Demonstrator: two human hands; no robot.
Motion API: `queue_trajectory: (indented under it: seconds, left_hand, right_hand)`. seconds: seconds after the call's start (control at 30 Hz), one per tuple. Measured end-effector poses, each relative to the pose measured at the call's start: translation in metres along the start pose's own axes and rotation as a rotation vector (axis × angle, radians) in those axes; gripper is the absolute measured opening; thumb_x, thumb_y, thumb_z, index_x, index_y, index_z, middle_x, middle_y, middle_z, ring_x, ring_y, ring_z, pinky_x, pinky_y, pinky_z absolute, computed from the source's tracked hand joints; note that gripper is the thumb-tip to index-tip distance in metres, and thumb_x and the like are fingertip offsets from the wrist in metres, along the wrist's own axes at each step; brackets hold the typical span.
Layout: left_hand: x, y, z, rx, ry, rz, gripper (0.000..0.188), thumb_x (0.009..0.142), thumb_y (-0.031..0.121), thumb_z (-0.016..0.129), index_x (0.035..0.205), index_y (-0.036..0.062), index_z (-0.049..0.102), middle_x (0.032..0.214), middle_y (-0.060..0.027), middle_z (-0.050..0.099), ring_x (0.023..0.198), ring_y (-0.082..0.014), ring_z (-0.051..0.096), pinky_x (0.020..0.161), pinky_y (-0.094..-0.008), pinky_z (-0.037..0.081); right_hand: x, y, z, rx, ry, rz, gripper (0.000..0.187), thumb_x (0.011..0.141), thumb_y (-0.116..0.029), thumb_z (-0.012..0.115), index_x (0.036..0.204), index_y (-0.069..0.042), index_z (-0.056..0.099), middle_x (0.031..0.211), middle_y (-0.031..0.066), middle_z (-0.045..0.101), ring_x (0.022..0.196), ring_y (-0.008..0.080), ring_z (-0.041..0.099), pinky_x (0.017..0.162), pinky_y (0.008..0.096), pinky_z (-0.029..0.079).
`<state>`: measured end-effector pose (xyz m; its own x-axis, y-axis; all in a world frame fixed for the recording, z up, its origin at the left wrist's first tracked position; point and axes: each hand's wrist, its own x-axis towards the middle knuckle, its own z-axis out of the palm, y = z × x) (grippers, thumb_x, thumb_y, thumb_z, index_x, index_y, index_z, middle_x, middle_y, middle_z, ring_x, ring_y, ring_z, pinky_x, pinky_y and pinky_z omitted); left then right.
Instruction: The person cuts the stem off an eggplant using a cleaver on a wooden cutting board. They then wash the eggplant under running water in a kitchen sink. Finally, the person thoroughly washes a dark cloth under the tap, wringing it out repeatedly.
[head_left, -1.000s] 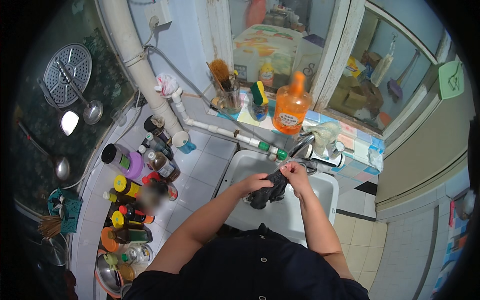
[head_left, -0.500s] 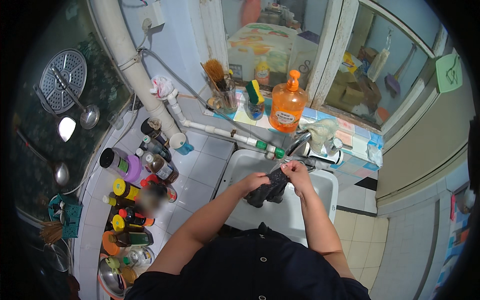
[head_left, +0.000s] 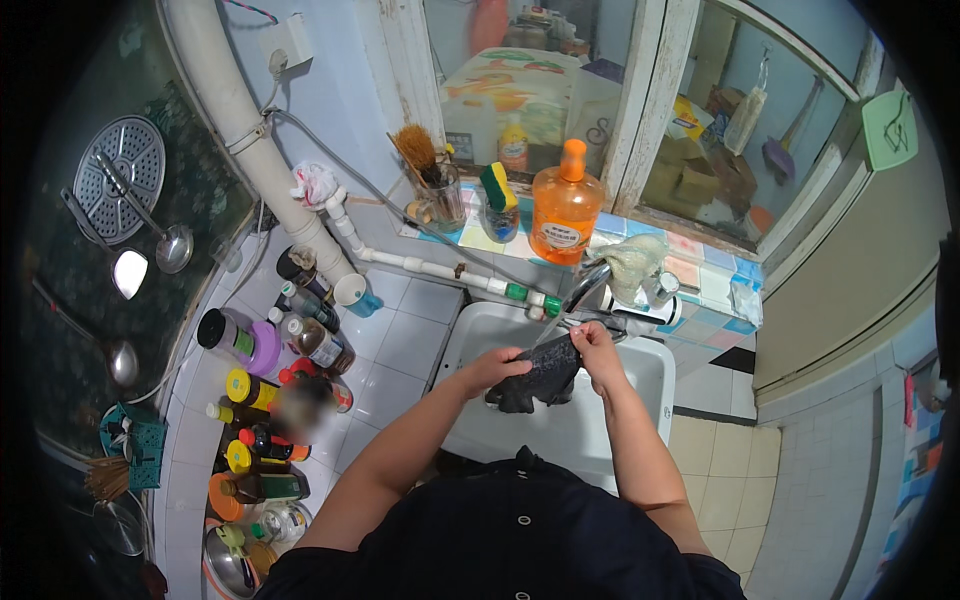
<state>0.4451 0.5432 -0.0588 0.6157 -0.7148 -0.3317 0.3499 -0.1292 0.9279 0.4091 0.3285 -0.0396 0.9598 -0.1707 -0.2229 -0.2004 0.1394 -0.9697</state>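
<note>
Over the white sink, a limp, wet-looking black cloth-like piece with a speckled surface is stretched between my hands. Its exact kind I cannot make out. My left hand grips its left side, thumb on top. At its upper right corner, my right hand pinches the edge between thumb and fingers. The chrome faucet curves just above, and a thin stream of water seems to fall from it onto or behind the piece. The lower edge of the piece hangs ragged over the basin.
Behind the sink, a tiled ledge holds an orange pump bottle, a sponge in a glass, a brush and a pale cloth. Left of it, the tiled counter carries a blue-and-white cup and several sauce bottles. A white pipe crosses behind.
The black piece is spread wider and flatter, its near side facing up more. My left hand has shifted slightly left; my right hand still pinches its corner. The view has shifted a little.
</note>
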Motion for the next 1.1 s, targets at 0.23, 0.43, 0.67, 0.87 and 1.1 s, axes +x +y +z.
queue_trajectory:
  seconds: [0.23,0.43,0.67,0.87,1.1]
  left_hand:
    - [0.001,0.011,0.013,-0.239,0.195,-0.034,0.035,0.09,0.038,0.049,0.098,0.0048,0.059,0.086,-0.0004,0.061,0.075,-0.0077,0.056,0.068,-0.0238,0.045]
    - [-0.001,0.007,0.012,-0.212,0.242,-0.084,0.031,0.091,0.035,0.048,0.096,0.0068,0.06,0.083,0.0009,0.061,0.071,-0.0076,0.057,0.064,-0.0245,0.046]
    - [-0.001,0.004,0.019,-0.164,0.319,0.026,0.027,0.09,0.031,0.05,0.095,0.0061,0.059,0.081,0.0015,0.059,0.072,-0.0064,0.054,0.066,-0.0232,0.044]
    - [-0.003,0.006,0.017,-0.208,0.25,0.005,0.026,0.091,0.029,0.048,0.097,0.0064,0.059,0.086,0.0021,0.059,0.079,-0.0067,0.053,0.072,-0.0233,0.043]
    - [0.003,0.006,0.024,-0.132,0.259,0.021,0.027,0.092,0.031,0.045,0.097,0.0076,0.058,0.083,0.0025,0.058,0.077,-0.0059,0.053,0.071,-0.0225,0.042]
  right_hand:
    - [-0.006,0.01,0.014,0.096,-0.079,0.116,0.023,0.089,-0.026,0.056,0.098,-0.005,0.052,0.083,-0.0005,0.054,0.074,0.0083,0.047,0.068,0.0232,0.039]
    - [-0.018,0.005,0.031,-0.146,-0.302,0.097,0.034,0.072,-0.018,0.072,0.1,-0.004,0.06,0.084,0.0006,0.06,0.076,0.0091,0.055,0.068,0.0221,0.044]
    - [0.001,0.027,0.028,-0.163,-0.308,0.178,0.012,0.068,-0.002,0.059,0.079,-0.001,0.065,0.066,0.0002,0.059,0.059,0.0091,0.053,0.057,0.0216,0.043]
    - [-0.001,0.027,0.012,-0.145,-0.32,0.128,0.019,0.068,0.001,0.053,0.083,-0.002,0.064,0.07,-0.0002,0.059,0.061,0.01,0.052,0.057,0.0214,0.04]
    - [-0.012,-0.005,0.026,-0.177,-0.302,0.238,0.017,0.072,-0.003,0.055,0.086,-0.002,0.064,0.074,-0.0003,0.06,0.065,0.0099,0.053,0.061,0.0215,0.041]
